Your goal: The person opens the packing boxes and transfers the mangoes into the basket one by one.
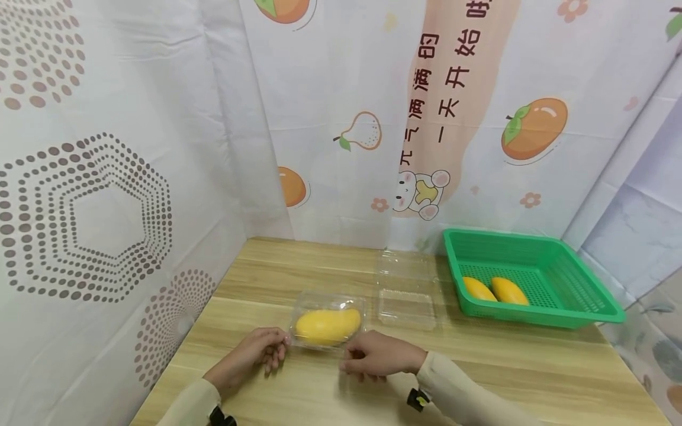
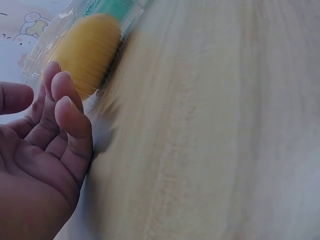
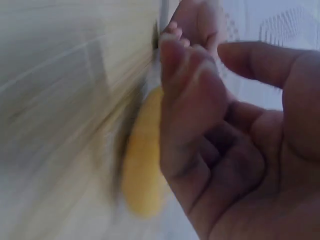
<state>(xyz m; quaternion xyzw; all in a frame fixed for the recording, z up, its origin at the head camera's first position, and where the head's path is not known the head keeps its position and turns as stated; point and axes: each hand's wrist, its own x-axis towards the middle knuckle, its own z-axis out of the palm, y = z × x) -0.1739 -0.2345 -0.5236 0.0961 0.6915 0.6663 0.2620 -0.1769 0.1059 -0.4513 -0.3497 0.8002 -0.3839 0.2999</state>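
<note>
A clear plastic clamshell box lies on the wooden table in front of me, with yellow fruit that looks like mango inside. Whether one or two pieces lie in it I cannot tell. My left hand is at the box's near left corner, its fingers loosely curved and the thumb apart, as the left wrist view shows. Close to the near right corner is my right hand, its fingers loosely bent with nothing between them and the thumb. The right wrist view is blurred, with the yellow fruit beyond the fingers.
Another clear clamshell box lies opened out behind and right of the first. A green plastic basket at the back right holds two yellow mangoes. Printed curtains hang along the table's back and left edges.
</note>
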